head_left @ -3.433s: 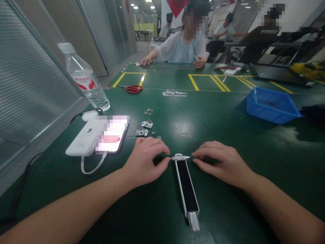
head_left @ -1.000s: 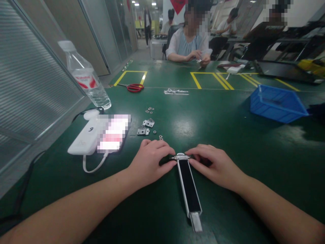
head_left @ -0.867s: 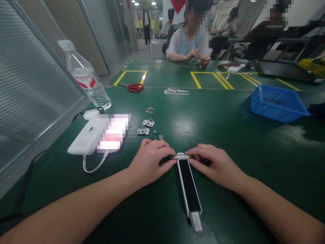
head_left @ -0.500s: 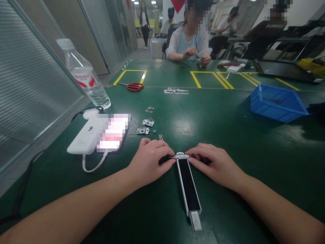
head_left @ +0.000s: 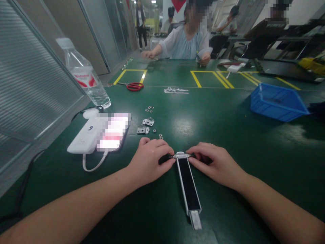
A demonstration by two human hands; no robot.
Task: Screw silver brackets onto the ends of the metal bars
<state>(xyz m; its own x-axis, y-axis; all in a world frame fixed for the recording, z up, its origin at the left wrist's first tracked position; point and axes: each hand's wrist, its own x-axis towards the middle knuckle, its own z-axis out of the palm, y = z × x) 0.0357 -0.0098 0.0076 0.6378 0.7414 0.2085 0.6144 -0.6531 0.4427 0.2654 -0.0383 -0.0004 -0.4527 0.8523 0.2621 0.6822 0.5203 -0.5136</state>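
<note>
A long black strip in a silver metal frame (head_left: 188, 184) lies on the green table, pointing away from me. At its far end sits a small silver bracket (head_left: 180, 155). My left hand (head_left: 149, 161) rests curled on the table, thumb and forefinger pinched at the bracket's left side on a small dark tool. My right hand (head_left: 215, 162) is curled at the bracket's right side, fingertips pinched on a thin piece there. Two spare silver brackets (head_left: 145, 125) and several small washers (head_left: 149, 109) lie just beyond my left hand.
A white power bank (head_left: 85, 137) with a phone (head_left: 113, 132) and a water bottle (head_left: 83, 76) stand at the left. Red scissors (head_left: 134, 86) and a blue bin (head_left: 278, 101) lie farther off. A person in a light blue top (head_left: 185, 45) works across the table.
My hands moved slightly closer to the bracket from 3.4 s ago and have stayed there. The person across the table has reached one arm out to the side.
</note>
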